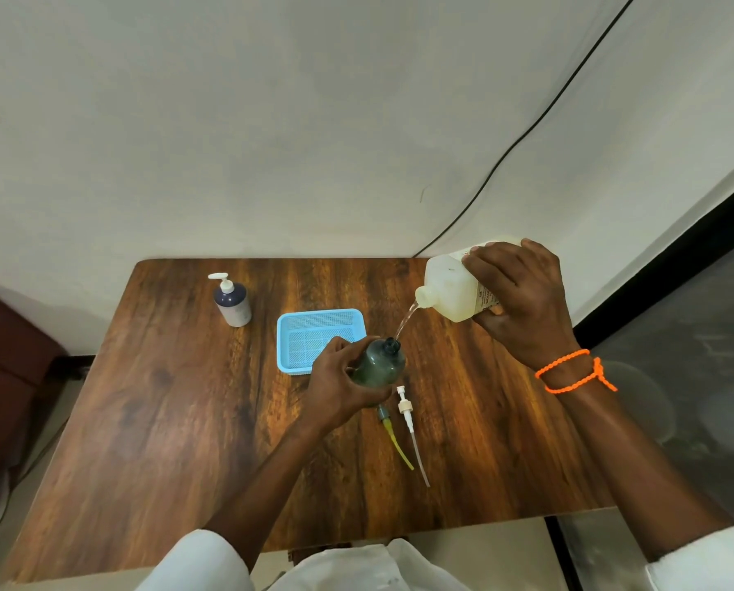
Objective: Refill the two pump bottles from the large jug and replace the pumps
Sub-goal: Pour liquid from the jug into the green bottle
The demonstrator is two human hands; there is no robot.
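Note:
My right hand point(520, 298) grips the large pale jug point(452, 285), tipped to the left, and a thin stream of clear liquid runs from its spout into the open neck of a dark green bottle point(380, 361). My left hand point(335, 383) holds that green bottle, tilted, just above the table. Two loose pumps lie on the wood in front of it: a white pump point(407, 413) with a clear tube and a grey-capped pump point(388, 428) with a yellow tube. A dark blue pump bottle point(233, 302) stands at the back left with its white pump on.
A light blue mesh basket point(297, 324) sits on the wooden table point(164, 420) behind the green bottle. A black cable point(527, 130) runs down the wall to the table's back right corner. The table's right edge borders a dark floor strip.

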